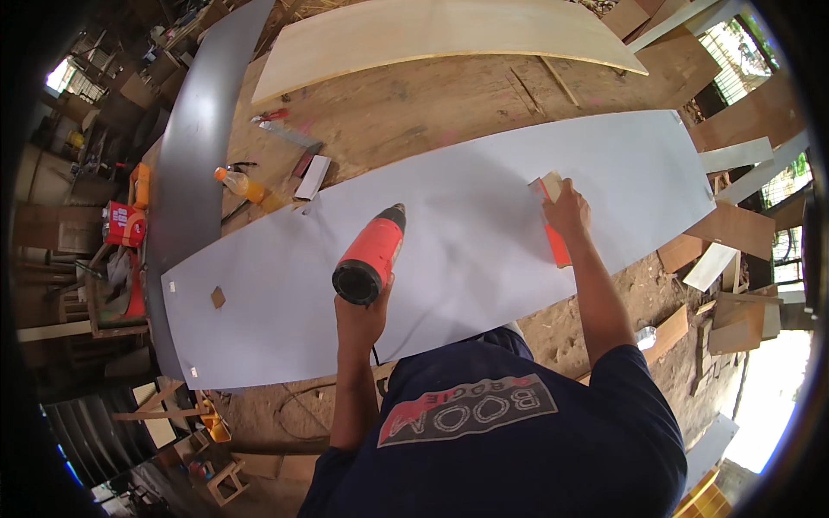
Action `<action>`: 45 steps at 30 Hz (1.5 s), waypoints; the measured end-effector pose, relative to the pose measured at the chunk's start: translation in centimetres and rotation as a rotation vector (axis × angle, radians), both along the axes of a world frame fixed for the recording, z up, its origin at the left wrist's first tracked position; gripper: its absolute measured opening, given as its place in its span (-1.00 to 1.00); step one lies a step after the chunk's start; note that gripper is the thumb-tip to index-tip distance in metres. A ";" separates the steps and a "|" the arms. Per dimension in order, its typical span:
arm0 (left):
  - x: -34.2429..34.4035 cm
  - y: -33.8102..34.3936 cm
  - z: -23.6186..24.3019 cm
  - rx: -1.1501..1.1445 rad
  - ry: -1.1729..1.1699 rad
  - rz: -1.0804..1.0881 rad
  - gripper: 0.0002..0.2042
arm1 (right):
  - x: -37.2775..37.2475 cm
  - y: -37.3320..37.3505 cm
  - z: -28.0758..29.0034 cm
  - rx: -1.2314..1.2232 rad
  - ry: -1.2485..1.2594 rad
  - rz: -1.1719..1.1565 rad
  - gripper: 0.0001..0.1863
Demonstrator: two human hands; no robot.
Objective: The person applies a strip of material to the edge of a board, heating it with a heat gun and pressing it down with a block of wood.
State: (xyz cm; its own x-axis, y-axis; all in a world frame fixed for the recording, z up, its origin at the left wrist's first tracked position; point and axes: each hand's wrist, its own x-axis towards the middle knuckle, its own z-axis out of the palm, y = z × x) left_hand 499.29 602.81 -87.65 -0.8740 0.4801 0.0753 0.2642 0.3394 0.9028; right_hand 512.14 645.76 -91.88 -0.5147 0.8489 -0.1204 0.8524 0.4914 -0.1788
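Observation:
My left hand (364,319) is wrapped around the handle of a red heat gun (371,249), its dark nozzle tilted toward the far side. The gun is above a long pale grey panel (466,285) that lies across the work table. On the right part of this panel, my right hand (568,212) grips a flat red-orange block (557,247) with a tan piece at its far end. The block's exact kind is hard to make out, as my fingers cover its middle.
Beyond the panel are an orange drink bottle (250,186), a white-faced block (313,177) and a metal blade-like tool (289,133). A plywood sheet (449,33) lies at the back and a dark glossy sheet (194,121) at the left. Board offcuts (734,231) are stacked to the right.

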 end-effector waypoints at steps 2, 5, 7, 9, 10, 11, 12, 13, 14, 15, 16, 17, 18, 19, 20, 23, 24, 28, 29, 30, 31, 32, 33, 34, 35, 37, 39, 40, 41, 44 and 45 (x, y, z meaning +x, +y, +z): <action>-0.1 -0.3 0.0 -0.022 -0.030 0.042 -0.79 | -0.1 0.0 -0.1 -0.006 0.012 -0.005 -0.52; -0.1 -0.5 0.0 0.008 -0.060 0.081 -0.80 | 0.1 0.3 -0.6 0.010 0.000 -0.007 -0.53; 0.0 -0.7 -0.1 0.017 -0.028 -0.036 -0.77 | 0.0 0.2 -0.5 -0.001 0.003 -0.004 -0.50; 0.6 -0.5 0.5 0.026 -0.024 -0.056 -0.75 | 0.0 0.0 -0.3 -0.012 0.006 -0.001 -0.46; 0.8 -0.2 1.0 0.037 -0.019 -0.083 -0.74 | 0.1 -0.1 -0.2 0.003 0.021 0.005 -0.48; 1.0 -0.1 1.2 0.041 0.016 -0.088 -0.73 | 0.1 -0.2 -0.2 0.017 0.035 0.011 -0.51; 1.1 -0.2 1.2 0.040 0.015 -0.085 -0.73 | 0.2 0.0 -0.3 0.016 0.034 0.014 -0.51; 1.1 -0.3 1.2 0.026 0.065 -0.080 -0.72 | 0.2 0.1 -0.4 0.017 0.029 0.014 -0.50; 1.2 -0.5 1.2 0.012 0.115 -0.075 -0.72 | 0.3 0.2 -0.5 0.018 0.024 0.014 -0.50; 1.1 -0.7 1.0 0.012 0.113 -0.076 -0.72 | 0.3 0.2 -0.5 0.017 0.022 0.014 -0.50; 1.0 -1.2 0.6 -0.028 0.081 -0.029 -0.73 | 0.3 0.1 -0.5 0.018 0.022 0.015 -0.50; 0.9 -1.6 0.3 -0.068 0.048 0.016 -0.74 | 0.3 0.1 -0.6 0.019 0.021 0.015 -0.50; 0.8 -1.9 -0.1 -0.069 0.047 0.016 -0.74 | 0.2 0.1 -0.4 0.018 0.020 0.015 -0.50; 0.7 -2.2 -0.4 -0.056 -0.019 0.051 -0.75 | 0.1 0.1 -0.2 0.008 0.008 0.007 -0.51; 0.7 -2.3 -0.7 -0.043 -0.084 0.086 -0.76 | 0.0 0.1 0.0 -0.001 -0.004 0.000 -0.51; 0.8 -2.1 -0.4 -0.045 -0.060 0.026 -0.78 | 0.1 0.2 -0.3 0.005 -0.014 0.001 -0.52; 1.0 -1.9 0.1 -0.050 -0.050 -0.025 -0.76 | 0.1 0.2 -0.4 0.006 -0.014 0.002 -0.52; 1.9 -0.5 1.6 0.014 -0.027 -0.074 -0.70 | 0.1 0.3 -0.5 0.019 -0.005 -0.003 -0.51; 2.0 -0.5 1.6 -0.021 -0.044 -0.078 -0.68 | 0.1 0.2 -0.4 0.018 -0.001 -0.004 -0.51; 2.0 -0.5 1.7 -0.057 -0.060 -0.083 -0.66 | 0.1 0.4 -0.5 0.019 0.000 -0.006 -0.51; 2.0 -0.6 1.5 -0.056 -0.059 -0.085 -0.66 | 0.2 0.6 -0.6 0.008 0.009 -0.006 -0.49; 1.9 -0.9 1.0 -0.076 -0.040 -0.054 -0.69 | 0.3 0.7 -0.8 -0.003 0.019 -0.007 -0.47; 1.7 -1.2 0.7 -0.098 -0.023 -0.023 -0.72 | 0.3 0.7 -0.7 -0.005 0.019 -0.008 -0.47; 1.6 -1.5 0.6 -0.100 -0.023 -0.024 -0.72 | 0.3 0.6 -0.7 -0.003 0.014 -0.005 -0.47; 1.4 -1.8 0.5 -0.108 -0.075 0.017 -0.75 | 0.3 0.6 -0.6 0.000 0.010 -0.002 -0.48; 1.2 -2.2 0.3 -0.118 -0.128 0.058 -0.77 | 0.2 0.7 -0.5 -0.001 0.010 -0.001 -0.49; 1.1 -2.4 0.1 -0.079 -0.065 0.035 -0.79 | 0.2 0.6 -0.4 0.000 0.008 0.002 -0.51; 1.2 -2.4 0.2 -0.080 -0.066 0.036 -0.79 | 0.3 0.6 -0.3 0.001 0.018 -0.001 -0.50; 1.4 -2.4 0.3 -0.044 -0.116 -0.007 -0.78 | 0.3 0.6 -0.3 0.001 0.029 -0.003 -0.49; 2.2 -1.5 1.1 -0.002 -0.126 -0.062 -0.75 | 0.5 1.0 -0.7 0.003 0.028 -0.001 -0.49; 2.4 -1.3 1.2 0.001 -0.088 -0.074 -0.74 | 0.5 1.1 -0.8 0.004 0.027 -0.001 -0.49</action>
